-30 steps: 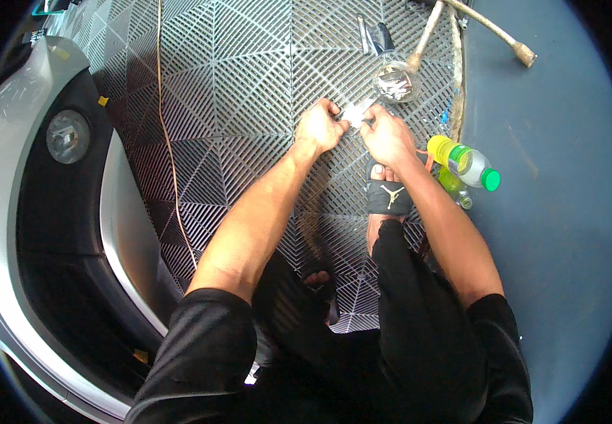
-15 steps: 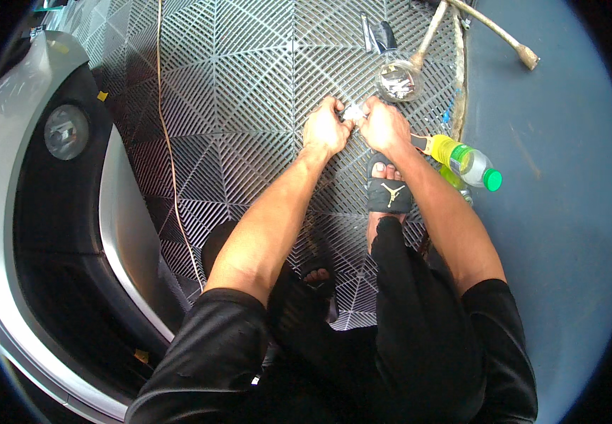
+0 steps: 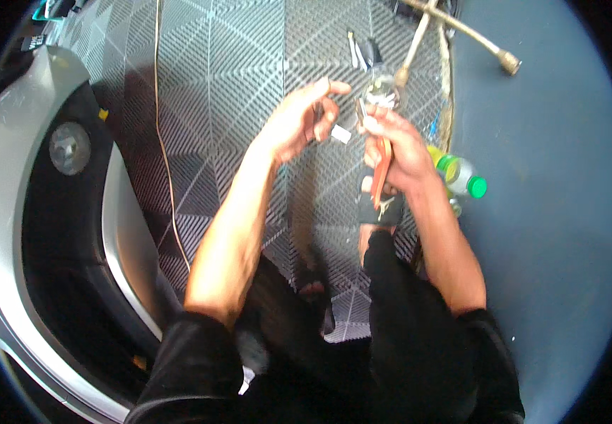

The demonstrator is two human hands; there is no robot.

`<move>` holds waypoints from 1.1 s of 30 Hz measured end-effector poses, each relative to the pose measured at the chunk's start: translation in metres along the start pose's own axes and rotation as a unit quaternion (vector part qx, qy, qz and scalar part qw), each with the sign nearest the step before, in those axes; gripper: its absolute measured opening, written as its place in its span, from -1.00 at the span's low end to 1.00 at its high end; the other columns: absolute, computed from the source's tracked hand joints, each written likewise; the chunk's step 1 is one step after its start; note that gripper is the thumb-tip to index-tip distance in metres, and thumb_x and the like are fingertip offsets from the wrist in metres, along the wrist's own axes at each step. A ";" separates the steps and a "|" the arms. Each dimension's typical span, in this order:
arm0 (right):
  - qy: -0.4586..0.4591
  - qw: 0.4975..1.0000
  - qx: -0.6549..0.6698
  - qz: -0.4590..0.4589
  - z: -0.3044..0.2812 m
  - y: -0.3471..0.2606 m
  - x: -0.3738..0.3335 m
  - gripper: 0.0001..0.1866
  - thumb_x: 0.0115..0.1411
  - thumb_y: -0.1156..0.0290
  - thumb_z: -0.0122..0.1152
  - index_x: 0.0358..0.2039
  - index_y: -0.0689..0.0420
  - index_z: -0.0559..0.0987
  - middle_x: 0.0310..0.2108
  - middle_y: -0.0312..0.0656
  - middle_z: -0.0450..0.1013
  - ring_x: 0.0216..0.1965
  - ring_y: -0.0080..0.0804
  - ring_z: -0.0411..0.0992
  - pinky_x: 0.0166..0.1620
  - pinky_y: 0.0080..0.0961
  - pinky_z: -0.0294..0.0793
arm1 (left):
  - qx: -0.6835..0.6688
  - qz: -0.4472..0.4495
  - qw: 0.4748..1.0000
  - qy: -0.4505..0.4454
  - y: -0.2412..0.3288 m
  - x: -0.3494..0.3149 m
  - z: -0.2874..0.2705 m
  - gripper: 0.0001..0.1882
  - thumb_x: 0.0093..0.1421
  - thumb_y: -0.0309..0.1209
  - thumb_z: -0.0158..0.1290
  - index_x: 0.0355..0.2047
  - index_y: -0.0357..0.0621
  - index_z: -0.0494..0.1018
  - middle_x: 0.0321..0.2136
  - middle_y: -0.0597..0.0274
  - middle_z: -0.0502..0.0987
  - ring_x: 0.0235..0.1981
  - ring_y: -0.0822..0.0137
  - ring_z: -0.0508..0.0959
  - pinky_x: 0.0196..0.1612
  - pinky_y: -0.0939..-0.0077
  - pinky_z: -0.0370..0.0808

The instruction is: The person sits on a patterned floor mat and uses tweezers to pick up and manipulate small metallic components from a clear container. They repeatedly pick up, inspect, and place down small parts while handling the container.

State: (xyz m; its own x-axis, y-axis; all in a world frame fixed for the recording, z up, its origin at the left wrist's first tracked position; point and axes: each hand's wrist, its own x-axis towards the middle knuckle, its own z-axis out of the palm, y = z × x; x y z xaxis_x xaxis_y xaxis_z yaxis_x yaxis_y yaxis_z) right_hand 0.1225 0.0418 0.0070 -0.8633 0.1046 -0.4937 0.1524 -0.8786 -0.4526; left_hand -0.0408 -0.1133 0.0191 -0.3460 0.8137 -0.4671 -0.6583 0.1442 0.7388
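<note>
My right hand [image 3: 406, 152] is closed around pliers [image 3: 382, 169] with orange-red handles, their metal head pointing up and away from me. My left hand [image 3: 299, 120] is raised off to the left, its fingers apart and nothing gripped. Between the hands, close to my left fingertips, is a small white piece [image 3: 341, 133]; I cannot tell whether it lies on the floor or is in the air. Just beyond the pliers stands a clear round tub [image 3: 381, 92] containing small pale and metallic pieces, partly covered by my right hand.
A silver car bumper [image 3: 119, 219] with a round lamp fills the left side. At the upper right rests a cross-shaped wheel wrench [image 3: 486, 48]. A bottle [image 3: 461, 175] with a green cap lies right of my arm. A thin cable [image 3: 159, 134] crosses the grey floor tiles [image 3: 228, 92].
My hands were together low at a small white thing. They have parted; my left hand has moved left and opened, and pliers now show in my right hand.
</note>
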 end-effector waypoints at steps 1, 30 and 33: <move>-0.003 1.000 0.006 0.003 0.011 -0.007 -0.006 -0.76 0.37 0.46 0.13 0.02 0.15 0.46 -0.26 -0.19 0.51 -0.62 -0.57 0.42 -0.54 -0.55 0.44 | 0.017 0.047 0.998 -0.047 0.013 -0.003 0.014 -0.23 0.33 0.23 -0.03 0.20 -0.24 0.42 -0.51 0.45 0.37 -0.57 0.55 0.27 -0.43 0.58 0.31; -0.195 0.967 0.149 -0.074 0.067 -0.044 -0.034 -0.78 0.39 0.48 0.10 0.01 0.19 0.55 -0.31 -0.14 0.58 -0.63 -0.53 0.45 -0.51 -0.58 0.44 | -0.003 0.155 0.981 -0.116 0.067 -0.010 0.085 -0.39 0.26 -0.25 0.27 0.22 -0.34 0.38 -0.62 0.45 0.36 -0.65 0.62 0.26 -0.50 0.68 0.31; -0.200 0.966 0.140 -0.082 0.064 -0.046 -0.031 -0.80 0.40 0.45 0.08 -0.03 0.19 0.55 -0.30 -0.12 0.57 -0.64 -0.55 0.42 -0.52 -0.58 0.43 | -0.091 0.149 0.976 -0.129 0.062 -0.005 0.084 -0.55 0.24 -0.55 0.20 0.15 -0.29 0.45 -0.61 0.33 0.51 -0.64 0.60 0.40 -0.58 0.70 0.28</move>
State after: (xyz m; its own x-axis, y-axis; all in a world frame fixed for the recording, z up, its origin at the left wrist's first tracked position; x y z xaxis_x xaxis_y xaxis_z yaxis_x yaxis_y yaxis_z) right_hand 0.1111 0.0487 0.0907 -0.9902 0.1145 -0.0804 -0.0907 -0.9630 -0.2538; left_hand -0.0237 -0.0615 0.1082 -0.3767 0.9220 -0.0891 -0.6695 -0.2045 0.7141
